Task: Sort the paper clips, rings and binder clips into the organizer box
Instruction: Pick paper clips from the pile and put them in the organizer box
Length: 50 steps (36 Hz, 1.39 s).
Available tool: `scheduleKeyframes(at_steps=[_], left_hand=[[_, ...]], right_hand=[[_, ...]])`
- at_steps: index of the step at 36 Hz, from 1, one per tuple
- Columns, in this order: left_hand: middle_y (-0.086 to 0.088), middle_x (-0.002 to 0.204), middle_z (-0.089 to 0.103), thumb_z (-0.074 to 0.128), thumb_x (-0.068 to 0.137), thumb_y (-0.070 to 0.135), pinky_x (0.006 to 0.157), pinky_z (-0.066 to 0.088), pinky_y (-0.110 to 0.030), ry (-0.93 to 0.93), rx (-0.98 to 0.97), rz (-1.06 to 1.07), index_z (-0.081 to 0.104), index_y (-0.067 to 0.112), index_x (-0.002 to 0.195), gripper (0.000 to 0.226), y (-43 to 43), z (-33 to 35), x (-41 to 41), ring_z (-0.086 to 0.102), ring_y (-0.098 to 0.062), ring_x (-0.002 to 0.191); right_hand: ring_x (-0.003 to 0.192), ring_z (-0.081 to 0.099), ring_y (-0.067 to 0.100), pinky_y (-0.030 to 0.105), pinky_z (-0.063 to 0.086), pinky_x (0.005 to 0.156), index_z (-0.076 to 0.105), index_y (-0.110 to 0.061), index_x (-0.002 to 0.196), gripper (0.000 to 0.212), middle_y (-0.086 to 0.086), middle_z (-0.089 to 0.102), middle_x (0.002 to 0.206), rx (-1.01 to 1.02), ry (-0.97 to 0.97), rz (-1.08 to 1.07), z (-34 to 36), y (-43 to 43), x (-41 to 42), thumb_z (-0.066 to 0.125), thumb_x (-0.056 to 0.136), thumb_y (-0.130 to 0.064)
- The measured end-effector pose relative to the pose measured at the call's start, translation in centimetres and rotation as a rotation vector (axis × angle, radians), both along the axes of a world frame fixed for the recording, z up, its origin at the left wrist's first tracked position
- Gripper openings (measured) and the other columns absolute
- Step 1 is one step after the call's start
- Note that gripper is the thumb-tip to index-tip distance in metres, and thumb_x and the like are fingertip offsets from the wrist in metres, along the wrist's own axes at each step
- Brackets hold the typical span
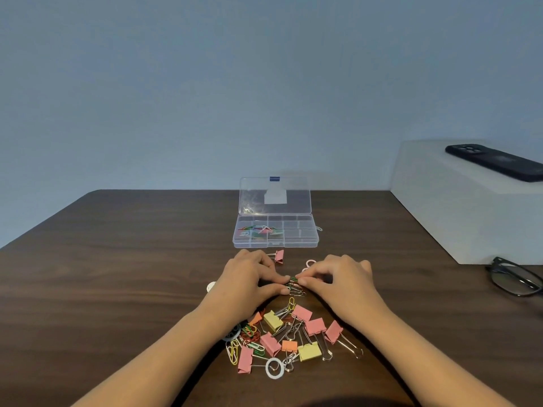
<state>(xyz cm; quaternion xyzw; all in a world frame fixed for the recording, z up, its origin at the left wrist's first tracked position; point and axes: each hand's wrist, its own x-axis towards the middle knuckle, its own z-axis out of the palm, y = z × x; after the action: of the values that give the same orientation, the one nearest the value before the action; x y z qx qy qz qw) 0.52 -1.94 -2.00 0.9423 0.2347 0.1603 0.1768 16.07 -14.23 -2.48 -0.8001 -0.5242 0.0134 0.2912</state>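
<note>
The dark wooden desk (pixel 117 274) carries everything. At its 3 o'clock side stands a white block (pixel 470 218) with a dark phone (pixel 496 163) on top, and black glasses (pixel 514 280) lie just in front of the block. In the middle, far from the person, stands the clear organizer box (pixel 276 244) with its lid (pixel 274 195) upright. Coloured paper clips already lie in compartments of its left half.

The left hand (pixel 249 277) and the right hand (pixel 338 279) meet between the box and the unsorted pile (pixel 293 339). Both have the fingers curled. Thumb and forefinger of each pinch the same small bunch of paper clips (pixel 295 286), the left from 9 o'clock and the right from 3 o'clock. If the bunch touches the desk or is a little lifted, I cannot tell. Its long axis runs about from 10 to 4 o'clock. It is thin wire, green, red and silver, and the clips seem hooked together.

From the fingers the box lies at 12 o'clock, and the compartments with paper clips a little toward 11. Both hands are equally near to the bunch, but the left one is on the side of those compartments, so I judge it has the shorter way.

The pile lies at 6 o'clock from the hands: pink, yellow and orange binder clips with silver handles, and coloured paper clips on its left. One pink binder clip (pixel 279 257) lies alone just in front of the box. A white ring (pixel 274 368) lies at the near edge of the pile, and a pink ring (pixel 310 263) just beside the right forefinger
</note>
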Motion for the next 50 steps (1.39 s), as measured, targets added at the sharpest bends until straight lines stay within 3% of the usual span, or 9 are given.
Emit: scheduleKeyframes(at_steps=[7,17,24,31,37,43,50], left_hand=[[0.021,0.104,0.053,0.062,0.084,0.050,0.092,0.034,-0.027,0.026,0.017,-0.008,0.065,0.049,0.109,0.025,0.2,0.0,-0.5,0.039,-0.004,0.102],[0.022,0.101,0.057,0.065,0.082,0.051,0.092,0.035,-0.027,-0.028,0.030,0.041,0.067,0.045,0.111,0.030,0.5,-0.3,-0.3,0.041,-0.005,0.101],[0.028,0.086,0.050,0.068,0.080,0.048,0.084,0.033,-0.019,-0.057,-0.012,0.053,0.072,0.044,0.099,0.020,0.3,-0.2,-0.1,0.040,-0.002,0.098],[0.025,0.092,0.057,0.067,0.082,0.045,0.090,0.041,-0.027,-0.026,-0.011,0.029,0.071,0.047,0.093,0.011,-0.1,0.3,0.1,0.042,-0.003,0.100],[0.020,0.092,0.055,0.067,0.085,0.039,0.092,0.042,-0.029,-0.021,-0.060,0.035,0.069,0.037,0.090,0.006,-0.5,0.7,0.0,0.043,-0.004,0.101],[0.014,0.099,0.060,0.062,0.090,0.034,0.093,0.041,-0.031,0.053,-0.044,0.013,0.066,0.032,0.092,0.005,-0.8,1.0,0.0,0.043,-0.008,0.101],[0.024,0.083,0.045,0.062,0.090,0.032,0.083,0.037,-0.022,0.027,-0.041,0.002,0.067,0.029,0.096,0.009,-0.7,1.1,0.0,0.039,-0.003,0.093]], right_hand=[[0.102,0.041,0.001,0.032,0.023,0.083,0.060,-0.053,0.115,0.029,-0.021,0.063,0.088,-0.022,0.014,0.059,0.5,-0.5,0.1,0.063,0.086,-0.050],[0.097,0.039,0.003,0.034,0.028,0.088,0.062,-0.054,0.111,0.042,-0.019,0.059,0.088,-0.073,0.011,0.050,0.7,-0.2,-0.4,0.066,0.071,-0.067],[0.102,0.040,0.004,0.035,0.027,0.089,0.069,-0.053,0.100,0.026,-0.019,0.061,0.088,-0.072,0.083,0.029,0.3,0.1,-0.4,0.067,0.075,-0.061],[0.101,0.043,0.004,0.034,0.025,0.085,0.070,-0.053,0.089,0.013,-0.020,0.061,0.087,-0.075,0.078,0.002,0.4,0.5,-0.5,0.068,0.077,-0.058],[0.099,0.045,0.004,0.034,0.026,0.086,0.070,-0.049,0.078,0.005,-0.018,0.060,0.084,-0.048,0.065,-0.005,0.5,0.5,-0.6,0.070,0.078,-0.054],[0.101,0.041,0.005,0.032,0.021,0.080,0.069,-0.047,0.078,0.006,-0.019,0.059,0.095,-0.064,-0.018,0.006,1.0,0.6,-1.0,0.069,0.079,-0.053],[0.094,0.041,0.005,0.031,0.026,0.087,0.069,-0.042,0.084,0.006,-0.018,0.062,0.096,-0.072,-0.047,0.054,1.2,0.7,-1.2,0.067,0.084,-0.047]])
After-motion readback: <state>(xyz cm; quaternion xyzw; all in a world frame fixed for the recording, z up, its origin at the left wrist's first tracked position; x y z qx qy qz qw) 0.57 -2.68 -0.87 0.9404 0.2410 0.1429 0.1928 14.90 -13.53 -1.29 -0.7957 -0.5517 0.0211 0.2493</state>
